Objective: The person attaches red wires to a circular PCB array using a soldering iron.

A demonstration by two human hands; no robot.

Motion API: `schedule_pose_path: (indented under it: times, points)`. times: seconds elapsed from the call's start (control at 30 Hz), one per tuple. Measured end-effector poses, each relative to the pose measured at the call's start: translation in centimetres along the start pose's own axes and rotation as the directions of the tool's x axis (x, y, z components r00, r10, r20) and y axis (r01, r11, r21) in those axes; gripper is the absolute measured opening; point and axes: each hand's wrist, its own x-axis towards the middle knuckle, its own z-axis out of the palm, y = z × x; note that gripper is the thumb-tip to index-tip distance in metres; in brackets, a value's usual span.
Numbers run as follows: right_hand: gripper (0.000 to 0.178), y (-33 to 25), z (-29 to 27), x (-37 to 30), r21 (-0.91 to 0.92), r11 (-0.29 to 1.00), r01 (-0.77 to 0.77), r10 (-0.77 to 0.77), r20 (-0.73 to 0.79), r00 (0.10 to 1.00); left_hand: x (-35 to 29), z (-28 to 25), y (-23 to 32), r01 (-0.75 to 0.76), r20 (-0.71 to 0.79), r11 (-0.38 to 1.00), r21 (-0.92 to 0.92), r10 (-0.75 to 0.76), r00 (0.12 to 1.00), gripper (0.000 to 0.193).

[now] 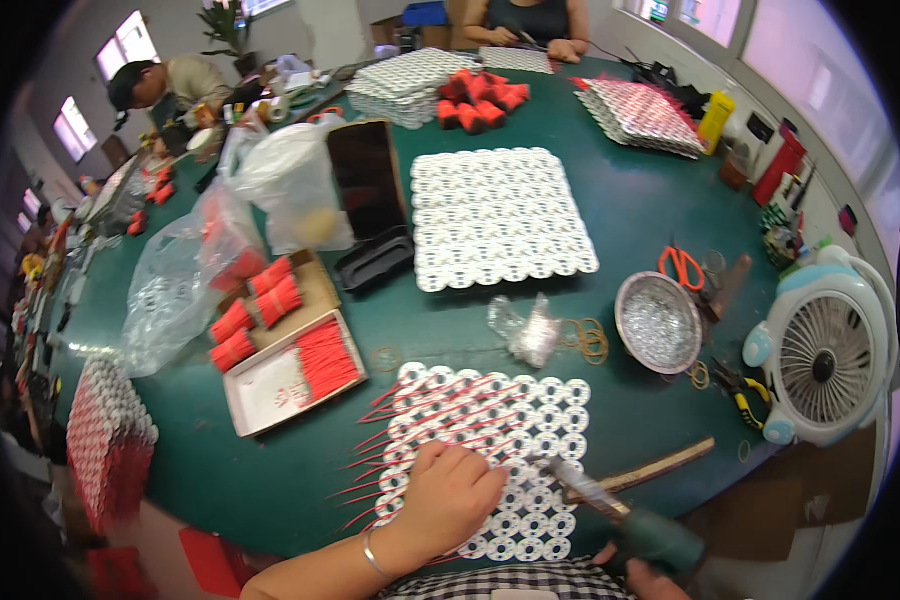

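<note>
A sheet of white discs (pixel 522 440) with red wires (pixel 373 438) lies at six o'clock on a green table (pixel 660 205). The left hand (pixel 448 497) curls over it; whether it pinches anything, I cannot tell. At the sheet's four o'clock, the right hand (pixel 646 580) grips a green-handled tool (pixel 660 541). A box (pixel 267 395) sits at ten, a bowl (pixel 658 325) at two.
</note>
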Motion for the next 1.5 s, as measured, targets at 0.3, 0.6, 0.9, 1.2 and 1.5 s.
schedule_pose_path:
  times: [0.3,0.6,0.9,1.2,1.5]
  points:
    - [0.053,1.9,5.2,2.0,-0.761,0.095,0.641,-0.628,0.454,0.632,1.2,-5.6,-5.4,0.116,-0.271,0.991,0.072,-0.092,0.958,0.016]
    - [0.051,1.1,3.9,3.2,-0.73,-0.09,0.677,-0.745,0.5,0.441,1.1,-7.5,-14.2,0.407,0.063,0.847,0.341,-0.453,0.889,0.019]
    - [0.057,0.6,3.9,3.1,-0.751,-0.02,0.66,-0.756,0.443,0.482,1.0,-6.2,-12.6,0.421,-0.119,0.808,0.411,-0.411,0.904,0.007]
    - [0.048,0.5,3.9,2.7,-0.745,-0.006,0.667,-0.706,0.476,0.524,0.8,-5.8,-12.2,0.35,-0.102,0.85,0.394,-0.338,0.936,0.011]
    - [0.058,-0.1,3.8,3.1,-0.731,0.035,0.681,-0.701,0.468,0.538,0.0,-7.6,-10.3,0.605,-0.231,0.642,-0.471,-0.751,0.619,0.018]
